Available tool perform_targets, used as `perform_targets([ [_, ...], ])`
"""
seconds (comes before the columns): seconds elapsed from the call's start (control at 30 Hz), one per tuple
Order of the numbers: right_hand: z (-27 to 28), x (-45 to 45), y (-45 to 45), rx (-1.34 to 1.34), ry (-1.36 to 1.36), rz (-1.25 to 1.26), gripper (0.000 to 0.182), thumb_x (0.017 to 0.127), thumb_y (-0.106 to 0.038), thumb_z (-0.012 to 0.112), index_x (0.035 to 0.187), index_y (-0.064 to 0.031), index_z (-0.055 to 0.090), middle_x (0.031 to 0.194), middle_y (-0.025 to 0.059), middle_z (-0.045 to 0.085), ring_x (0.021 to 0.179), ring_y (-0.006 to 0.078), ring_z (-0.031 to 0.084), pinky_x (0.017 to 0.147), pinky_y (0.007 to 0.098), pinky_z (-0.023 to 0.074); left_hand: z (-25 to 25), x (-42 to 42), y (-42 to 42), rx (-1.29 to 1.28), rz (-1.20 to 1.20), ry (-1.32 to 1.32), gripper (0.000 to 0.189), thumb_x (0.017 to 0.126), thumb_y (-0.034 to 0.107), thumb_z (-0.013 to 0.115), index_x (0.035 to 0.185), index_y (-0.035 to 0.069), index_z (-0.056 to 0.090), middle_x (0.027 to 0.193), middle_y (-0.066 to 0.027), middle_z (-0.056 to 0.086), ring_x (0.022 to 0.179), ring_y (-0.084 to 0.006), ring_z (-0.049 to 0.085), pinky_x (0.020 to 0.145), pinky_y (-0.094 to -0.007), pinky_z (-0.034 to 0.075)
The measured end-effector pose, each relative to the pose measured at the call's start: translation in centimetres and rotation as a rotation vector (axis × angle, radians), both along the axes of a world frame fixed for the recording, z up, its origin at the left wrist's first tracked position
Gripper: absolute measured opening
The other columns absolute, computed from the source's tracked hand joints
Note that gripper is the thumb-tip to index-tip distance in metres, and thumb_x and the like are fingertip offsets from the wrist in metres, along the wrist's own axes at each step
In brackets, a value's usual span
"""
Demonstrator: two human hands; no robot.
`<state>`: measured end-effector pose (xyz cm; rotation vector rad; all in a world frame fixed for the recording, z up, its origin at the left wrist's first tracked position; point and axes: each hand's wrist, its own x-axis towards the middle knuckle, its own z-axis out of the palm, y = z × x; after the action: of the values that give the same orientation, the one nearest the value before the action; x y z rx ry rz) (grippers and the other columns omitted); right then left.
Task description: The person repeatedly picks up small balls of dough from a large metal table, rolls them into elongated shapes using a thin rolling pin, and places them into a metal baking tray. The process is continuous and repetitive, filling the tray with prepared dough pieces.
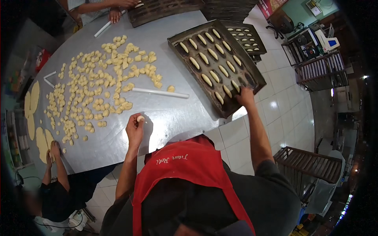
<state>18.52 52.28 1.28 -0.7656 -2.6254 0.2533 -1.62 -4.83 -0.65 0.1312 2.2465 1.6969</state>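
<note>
My left hand (pixel 135 129) holds a small round dough ball (pixel 140 119) between thumb and fingers above the metal table (pixel 165 115). My right hand (pixel 245 96) reaches over the near right corner of a dark metal baking tray (pixel 217 67), its fingers down at the tray's floor; whether they hold dough is hidden. Rows of slim rolled dough pieces (pixel 213 54) lie in the tray. A white rolling rod (pixel 161 92) rests on the table between my hands and the many dough balls (pixel 88 82) spread to the left. One larger dough lump (pixel 170 88) sits beside the rod.
At the lower left a co-worker's hands (pixel 52 152) touch flat dough sheets (pixel 41 141). Another co-worker's hands (pixel 115 14) are at the top, by a white rod (pixel 104 28) and a second tray (pixel 162 10). A further filled tray (pixel 245 38) stands beyond mine. A slatted rack (pixel 308 165) stands right.
</note>
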Motion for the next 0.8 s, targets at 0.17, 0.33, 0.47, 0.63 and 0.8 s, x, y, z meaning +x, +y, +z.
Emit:
perform_targets([
  [0.17,2.4,-11.0,-17.3,-0.265,0.123,0.333,0.048,0.089,-0.006,0.083,0.136,-0.0048,0.073,0.12,0.0214,0.076,0.118,0.0444,0.068,0.103,0.0532,0.0547,0.2,1.4,6.5,0.208,0.014,0.03,0.034,0.103,-0.002,0.077,0.137,0.003,0.072,0.119,-0.0092,0.077,0.1,-0.0168,0.077,0.087,-0.0319,0.063],
  [0.33,0.1,-16.6,-28.4,-0.254,0.013,0.697,0.043,0.095,-0.016,0.083,0.136,-0.006,0.074,0.127,0.0154,0.074,0.122,0.0377,0.066,0.103,0.0536,0.0502,1.4,4.3,7.0,-0.58,-0.331,0.749,0.041,0.1,0.016,0.074,0.14,0.008,0.075,0.143,-0.0142,0.073,0.121,-0.0345,0.068,0.103,-0.0532,0.057],
  [0.47,-1.9,-10.7,-28.0,-0.249,0.008,0.729,0.037,0.097,-0.017,0.079,0.133,-0.008,0.075,0.125,0.0141,0.073,0.118,0.0381,0.066,0.101,0.053,0.0507,5.0,6.3,4.9,-0.728,-0.386,0.707,0.062,0.106,0.025,0.068,0.166,0.009,0.058,0.179,-0.0271,0.039,0.16,-0.0489,0.042,0.129,-0.0597,0.037],
  [0.63,-2.3,-13.8,-28.5,-0.26,0.154,0.954,0.039,0.098,-0.019,0.079,0.136,-0.0081,0.074,0.122,0.0134,0.073,0.116,0.0384,0.066,0.102,0.0537,0.0512,0.8,-0.3,5.0,-0.79,-0.218,0.745,0.075,0.109,0.03,0.063,0.176,0.004,0.04,0.184,-0.0284,0.03,0.17,-0.0512,0.027,0.138,-0.0614,0.022],
  [0.8,-1.3,-14.3,-30.0,-0.319,0.123,0.781,0.051,0.09,-0.028,0.088,0.135,-0.0079,0.073,0.122,0.0157,0.072,0.117,0.0384,0.064,0.101,0.0535,0.0512,1.6,-2.0,4.7,-0.831,-0.213,0.798,0.073,0.111,0.032,0.061,0.175,0.001,0.041,0.185,-0.0266,0.03,0.171,-0.0455,0.03,0.138,-0.0613,0.021],
])
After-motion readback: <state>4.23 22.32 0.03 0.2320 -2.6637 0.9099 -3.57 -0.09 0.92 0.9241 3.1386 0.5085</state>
